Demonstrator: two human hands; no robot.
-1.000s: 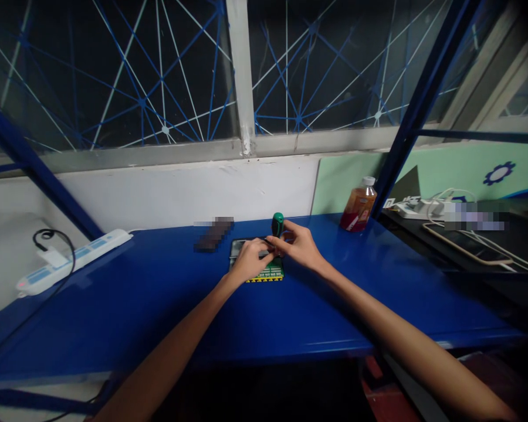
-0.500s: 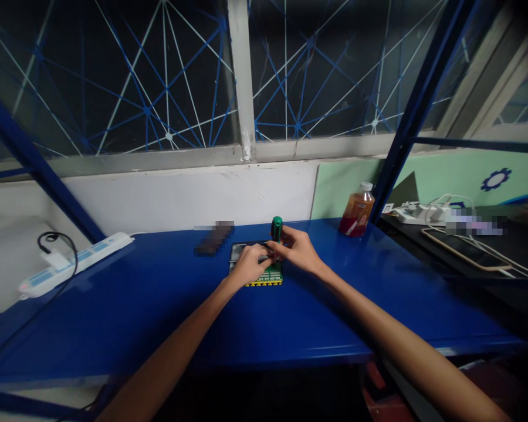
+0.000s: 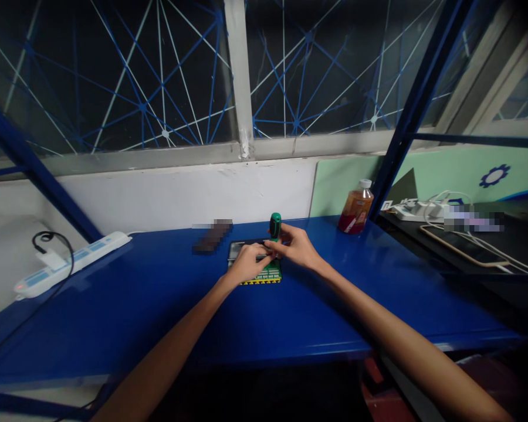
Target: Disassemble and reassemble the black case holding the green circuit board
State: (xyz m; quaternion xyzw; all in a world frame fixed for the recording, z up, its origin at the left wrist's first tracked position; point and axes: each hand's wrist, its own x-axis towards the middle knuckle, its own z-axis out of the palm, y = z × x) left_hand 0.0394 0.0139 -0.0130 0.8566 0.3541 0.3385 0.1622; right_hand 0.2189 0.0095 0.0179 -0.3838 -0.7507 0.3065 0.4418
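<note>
An upright screwdriver with a green and black handle stands over a green circuit board. The board has a yellow strip along its front edge and a dark frame around its back. My right hand is closed on the screwdriver from the right, thumb and fingers low on the handle. Over the board lies my left hand, its thumb and fingertips drawn together beside the screwdriver's lower end. What those fingertips pinch is hidden, as is the screwdriver's tip.
The blue table carries a pixelated dark object behind the board. A white power strip lies at left, and a drink bottle stands at back right. Beyond it, a phone and cables lie on a black surface.
The view has shifted slightly. Both hands stay at the board, and the screwdriver's handle looks turned a little within my right fingers.
</note>
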